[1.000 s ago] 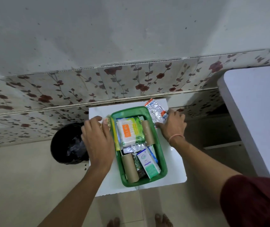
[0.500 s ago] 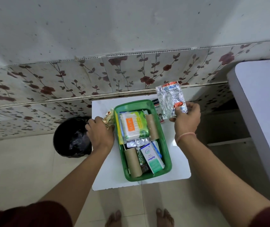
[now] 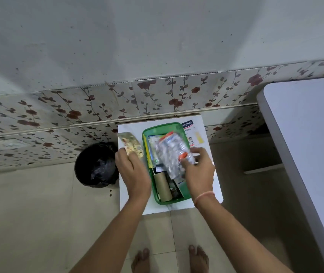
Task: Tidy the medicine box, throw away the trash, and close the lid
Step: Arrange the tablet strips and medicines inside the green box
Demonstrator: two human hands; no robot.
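A green medicine box (image 3: 163, 128) sits open on a small white table (image 3: 130, 201). Inside lie a brown cardboard roll (image 3: 162, 186), a white and green carton and other packs, partly hidden. My right hand (image 3: 198, 172) grips a clear bag of silver blister strips (image 3: 172, 154) and holds it over the box. My left hand (image 3: 132, 171) grips a crumpled yellowish wrapper (image 3: 131, 143) at the box's left side. A white plaster packet (image 3: 191, 133) lies on the table behind the box at the right.
A black bin (image 3: 96, 164) with a black liner stands on the tiled floor left of the table. A large white table (image 3: 304, 144) runs along the right. A floral-papered wall is behind. My bare feet show at the bottom.
My right hand has carried the bag of blister strips from the table's back right to above the box. My left hand has lifted the yellowish wrapper a little beside the box.
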